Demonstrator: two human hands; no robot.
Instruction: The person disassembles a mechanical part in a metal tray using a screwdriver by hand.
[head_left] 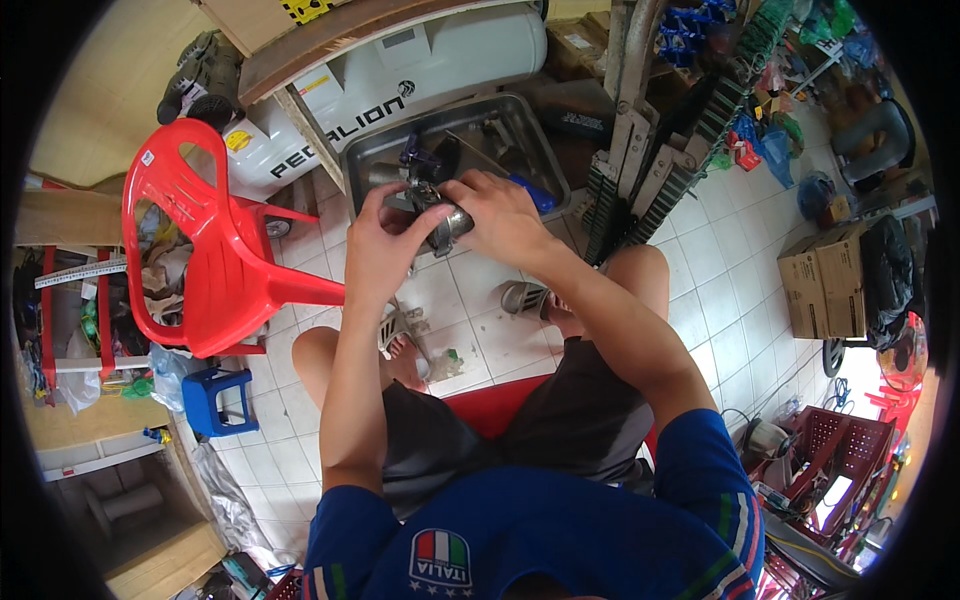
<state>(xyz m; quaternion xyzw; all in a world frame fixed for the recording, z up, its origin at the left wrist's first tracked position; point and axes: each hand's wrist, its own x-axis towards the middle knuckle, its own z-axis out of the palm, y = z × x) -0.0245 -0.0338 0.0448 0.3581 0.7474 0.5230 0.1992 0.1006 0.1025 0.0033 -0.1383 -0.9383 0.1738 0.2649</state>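
Both my hands are raised in front of me over the near edge of a grey metal tray (350,160). Between them is a dark, rounded metal machine part (452,228), whose exact kind I cannot make out. My left hand (385,240) grips its left side with thumb and fingers. From above, my right hand (497,215) wraps over its right side, and its fingers cover some of it. Within the tray lie a dark blue part (422,153), a tool with a blue handle (533,192) and other dark metal pieces.
A red plastic chair (255,285) and a small blue stool (216,402) stand left. Behind the tray lies a white tank (450,60). A folding metal gate (690,150) rises at the right, with cardboard boxes (822,285) farther right and a dark red crate (850,450) nearer me.
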